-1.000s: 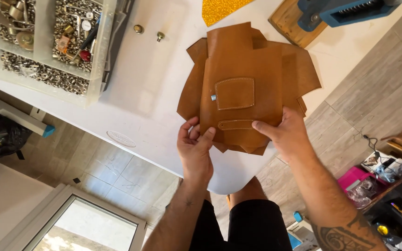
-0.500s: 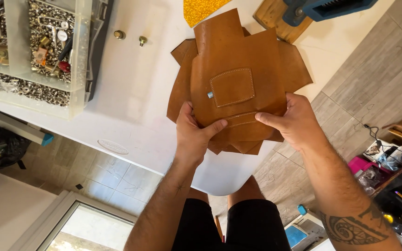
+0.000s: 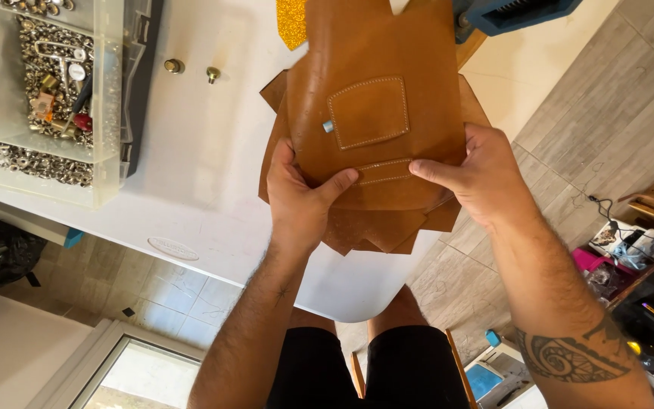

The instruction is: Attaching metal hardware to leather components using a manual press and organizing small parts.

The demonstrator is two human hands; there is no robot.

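A stack of tan leather pieces (image 3: 376,68) is held up over the white table (image 3: 213,167). The top piece carries a stitched square patch (image 3: 369,110) with a small metal stud (image 3: 328,126) at its left edge. My left hand (image 3: 300,201) grips the stack's lower left, thumb pressed on the front below the patch. At the lower right my right hand (image 3: 478,178) clamps the same stack, thumb on the front. More leather layers (image 3: 372,231) stick out underneath.
A clear plastic organiser box (image 3: 47,98) full of metal hardware stands at the table's left. Two brass rivets (image 3: 191,70) lie beside it. A gold glitter sheet (image 3: 291,19) and a blue machine (image 3: 509,11) sit at the far edge. Cluttered boxes (image 3: 630,250) stand on the floor right.
Both hands have lifted the leather stack up and closer to the camera. The thumbs have slid inward along the stitched strip below the patch.
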